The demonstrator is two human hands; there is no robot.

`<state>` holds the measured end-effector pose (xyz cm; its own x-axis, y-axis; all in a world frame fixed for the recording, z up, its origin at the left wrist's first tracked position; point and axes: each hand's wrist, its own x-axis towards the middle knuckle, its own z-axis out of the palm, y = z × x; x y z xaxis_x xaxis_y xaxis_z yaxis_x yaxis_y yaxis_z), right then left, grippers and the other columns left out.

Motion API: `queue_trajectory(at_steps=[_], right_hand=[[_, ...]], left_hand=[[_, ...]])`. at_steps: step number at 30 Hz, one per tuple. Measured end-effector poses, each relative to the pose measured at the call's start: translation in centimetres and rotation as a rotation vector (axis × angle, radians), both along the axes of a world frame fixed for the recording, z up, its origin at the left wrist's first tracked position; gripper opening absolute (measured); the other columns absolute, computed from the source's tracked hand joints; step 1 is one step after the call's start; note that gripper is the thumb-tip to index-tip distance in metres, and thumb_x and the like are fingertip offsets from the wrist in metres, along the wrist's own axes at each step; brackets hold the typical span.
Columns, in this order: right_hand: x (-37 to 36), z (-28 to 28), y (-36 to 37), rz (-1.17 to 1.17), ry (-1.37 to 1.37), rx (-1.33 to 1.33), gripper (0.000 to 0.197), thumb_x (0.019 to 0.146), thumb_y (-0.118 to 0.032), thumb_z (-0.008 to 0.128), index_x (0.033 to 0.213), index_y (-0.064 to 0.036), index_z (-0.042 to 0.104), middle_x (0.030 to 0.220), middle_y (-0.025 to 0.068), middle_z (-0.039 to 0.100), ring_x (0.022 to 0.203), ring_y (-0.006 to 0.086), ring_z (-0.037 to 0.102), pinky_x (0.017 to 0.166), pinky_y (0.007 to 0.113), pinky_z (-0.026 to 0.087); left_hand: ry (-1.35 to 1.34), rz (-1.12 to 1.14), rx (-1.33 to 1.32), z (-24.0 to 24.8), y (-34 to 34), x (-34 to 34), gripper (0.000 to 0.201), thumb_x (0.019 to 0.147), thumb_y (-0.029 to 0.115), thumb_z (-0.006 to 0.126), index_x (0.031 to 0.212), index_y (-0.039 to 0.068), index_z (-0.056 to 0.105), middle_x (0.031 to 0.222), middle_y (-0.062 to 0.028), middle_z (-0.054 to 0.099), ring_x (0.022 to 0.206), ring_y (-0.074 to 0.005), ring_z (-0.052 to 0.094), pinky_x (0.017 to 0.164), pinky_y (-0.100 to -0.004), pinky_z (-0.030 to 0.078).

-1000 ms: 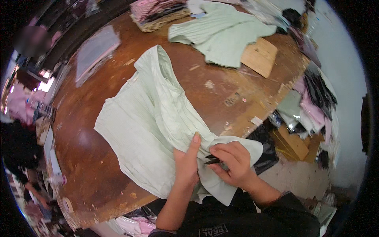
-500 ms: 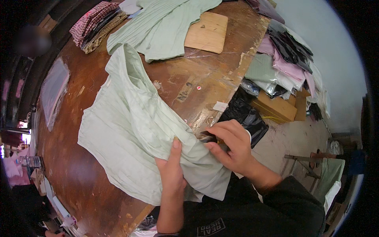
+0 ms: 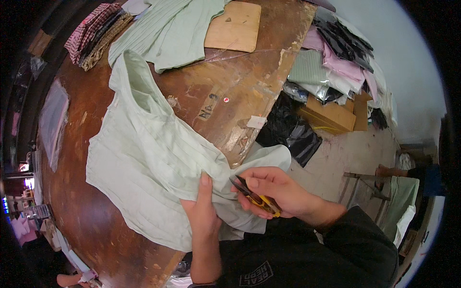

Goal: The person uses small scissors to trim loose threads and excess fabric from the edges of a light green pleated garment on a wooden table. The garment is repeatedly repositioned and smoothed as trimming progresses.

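Note:
A pale green garment (image 3: 144,177) lies across the table's near edge, its folds loose and part of it hanging toward me. My left hand (image 3: 204,211) grips its cloth, thumb on top and the other fingers hidden beneath. Closed in my right hand (image 3: 276,192) is a small pair of thread snips (image 3: 257,198) with dark blades and yellow handles. The blade tips point up and left, close to the cloth beside my left thumb. Whether they touch the fabric I cannot tell.
The wooden table (image 3: 192,91) carries another green pleated garment (image 3: 177,38), a wooden board (image 3: 234,26), folded checked clothes (image 3: 91,36) and a clear plastic packet (image 3: 53,125). Right of it, bagged clothes (image 3: 331,62), a cardboard box (image 3: 331,113) and a black bag (image 3: 290,129) lie piled; a metal-legged stand (image 3: 357,185) is farther right.
The thread snips now show plainly in my right hand, which has come lower and nearer the left. Some cloth now spreads out beyond my right hand. The view has shifted slightly.

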<state>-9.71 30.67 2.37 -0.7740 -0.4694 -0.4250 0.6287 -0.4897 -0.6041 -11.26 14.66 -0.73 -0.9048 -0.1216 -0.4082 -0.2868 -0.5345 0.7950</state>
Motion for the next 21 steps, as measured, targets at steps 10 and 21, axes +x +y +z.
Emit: queue_trajectory(at_steps=[10, 21], right_hand=[[-1.1, -1.0, -0.1, 0.028, -0.090, -0.128, 0.034, 0.102, -0.029, 0.044, 0.107, 0.0030, 0.056, 0.079, 0.0113, 0.061, 0.046, 0.0082, 0.045, 0.039, 0.021, 0.033], [-1.5, -0.9, -0.5, 0.039, -0.180, -0.126, 0.029, 0.101, -0.026, 0.048, 0.101, 0.0011, 0.059, 0.073, 0.0090, 0.060, 0.042, 0.0070, 0.043, 0.037, 0.020, 0.032]], left_hand=[[-0.009, -0.030, -0.078, -0.1, -0.5, 0.4, 0.049, 0.091, 0.008, 0.062, 0.134, -0.002, 0.041, 0.119, -0.0128, 0.059, 0.101, -0.0214, 0.061, 0.085, -0.0344, 0.050], [-0.021, -0.023, -0.013, -0.4, -0.8, 0.7, 0.055, 0.090, 0.002, 0.062, 0.139, -0.002, 0.036, 0.127, -0.0134, 0.055, 0.111, -0.0219, 0.056, 0.095, -0.0355, 0.045]])
